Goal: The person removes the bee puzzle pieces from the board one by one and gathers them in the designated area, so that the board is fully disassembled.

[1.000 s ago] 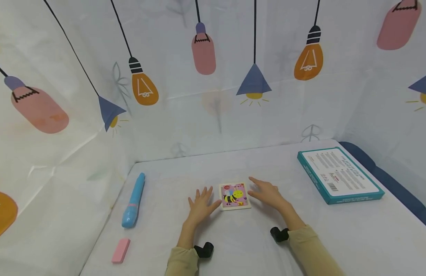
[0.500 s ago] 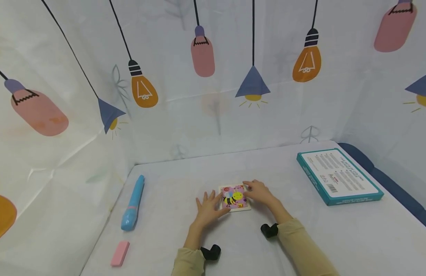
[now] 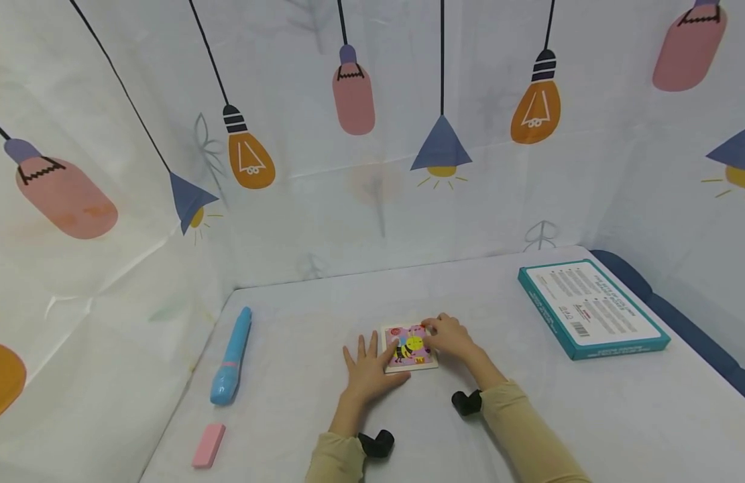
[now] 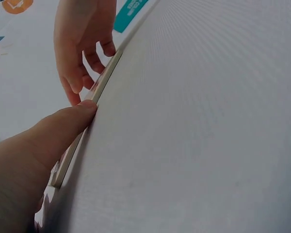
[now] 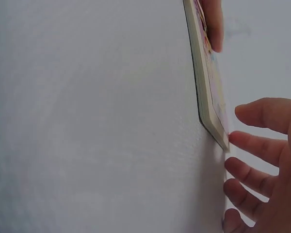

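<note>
A small square bee picture puzzle point(image 3: 413, 352) with a pale wooden border lies flat on the table. My left hand point(image 3: 369, 377) spreads over its left side, one finger overlapping the picture and the thumb at the near edge. In the left wrist view that thumb point(image 4: 70, 121) lies along the board's edge point(image 4: 70, 160). From the right, my right hand point(image 3: 453, 337) reaches to the puzzle's upper right part, fingers loosely bent. Seen from the right wrist, one fingertip point(image 5: 237, 138) is right at the board's corner, with the thumb raised above the picture.
On the left lie a light-blue microphone-shaped thing point(image 3: 232, 359) and a pink block point(image 3: 208, 445). A flat teal-edged box point(image 3: 592, 308) with printed text rests at the back right. Behind the white table point(image 3: 306, 315) hangs a lamp-patterned curtain point(image 3: 324, 221).
Both hands have come inward to the puzzle. The left moved right, onto its left side and near edge; the right moved left, to its right side. The puzzle stays about where it was.
</note>
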`<state>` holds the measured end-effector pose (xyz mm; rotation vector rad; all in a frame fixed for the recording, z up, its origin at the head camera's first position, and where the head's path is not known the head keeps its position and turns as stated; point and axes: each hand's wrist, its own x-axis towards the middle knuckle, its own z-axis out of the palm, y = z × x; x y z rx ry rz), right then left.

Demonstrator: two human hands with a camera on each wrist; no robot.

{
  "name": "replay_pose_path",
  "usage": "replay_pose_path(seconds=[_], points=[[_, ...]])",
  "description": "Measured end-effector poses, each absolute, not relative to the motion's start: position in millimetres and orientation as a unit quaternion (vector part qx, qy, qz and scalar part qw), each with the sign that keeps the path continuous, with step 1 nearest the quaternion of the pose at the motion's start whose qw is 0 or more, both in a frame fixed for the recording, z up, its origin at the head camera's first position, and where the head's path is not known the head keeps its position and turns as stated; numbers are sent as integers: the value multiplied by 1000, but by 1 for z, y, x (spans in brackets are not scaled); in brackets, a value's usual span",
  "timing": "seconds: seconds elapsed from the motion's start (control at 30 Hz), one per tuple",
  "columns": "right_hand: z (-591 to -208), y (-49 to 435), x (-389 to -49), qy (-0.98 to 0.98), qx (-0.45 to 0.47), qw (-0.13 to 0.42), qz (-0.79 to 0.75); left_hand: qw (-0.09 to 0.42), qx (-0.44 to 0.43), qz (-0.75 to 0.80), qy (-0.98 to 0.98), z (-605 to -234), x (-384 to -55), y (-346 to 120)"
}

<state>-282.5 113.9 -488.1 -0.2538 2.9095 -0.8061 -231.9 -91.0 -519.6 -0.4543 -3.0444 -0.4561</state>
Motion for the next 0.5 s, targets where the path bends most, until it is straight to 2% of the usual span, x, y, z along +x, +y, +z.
replay_pose_path(seconds=[0.2, 0.5], points=[[-487, 113, -283, 953, -76, 47, -290, 26, -140, -140, -980, -517, -231, -88], [-485, 111, -283, 948, -68, 40, -309, 15, -155, -136, -978, -510, -233, -84]])
